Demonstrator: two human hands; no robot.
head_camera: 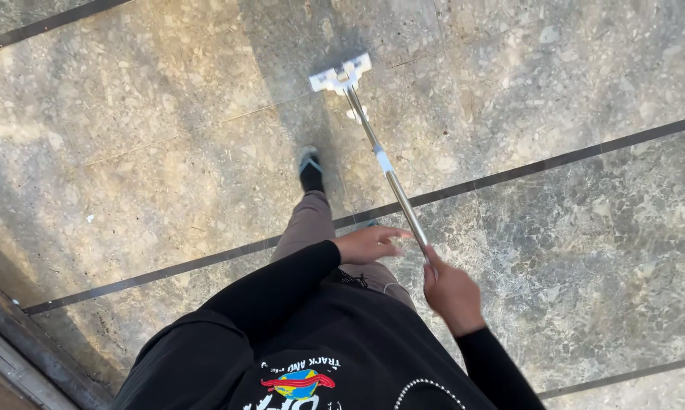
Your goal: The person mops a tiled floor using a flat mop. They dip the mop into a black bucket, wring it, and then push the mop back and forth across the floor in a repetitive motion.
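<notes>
One head-worn camera looks steeply down, close over the person's torso, onto the stone floor (130, 152).

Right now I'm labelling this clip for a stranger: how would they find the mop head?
Start from the speckled stone floor with dark inlaid strips. Follow the metal pole up from the right hand. At its far end sits the mop head, a flat white rectangle.

Mop handle (394, 184) was shiny polished metal w/ a white plastic collar partway up; mop head (341, 75) at 12 o'clock looked matt white plastic. Floor (168, 137) was polished stone, mottled beige-grey, glossy w/ sun glare, crossed by dark smooth strips. Sleeves (281, 285) & shirt at 6 o'clock were black matt cloth; trousers (306, 224) grey-brown cloth. Ledge (23, 342) at 8 o'clock looked rough, worn.
</notes>
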